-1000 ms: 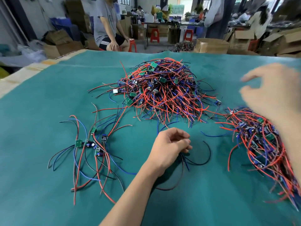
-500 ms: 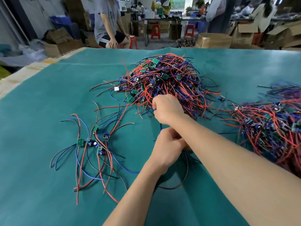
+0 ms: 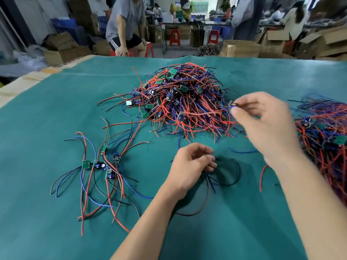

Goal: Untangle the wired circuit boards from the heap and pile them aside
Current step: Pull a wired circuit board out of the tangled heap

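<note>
My right hand is pinching 1 board right of the heap; my left hand is gripping dark wires nearer.

Both forearms are bare to the frame's edge, no sleeves showing. The left hand and right hand wear no gloves, rings or watch.

A small wired circuit board is pinched by the right hand at the right edge of the tangled heap. Dark wires are held against the green cloth by the curled left hand.
</note>
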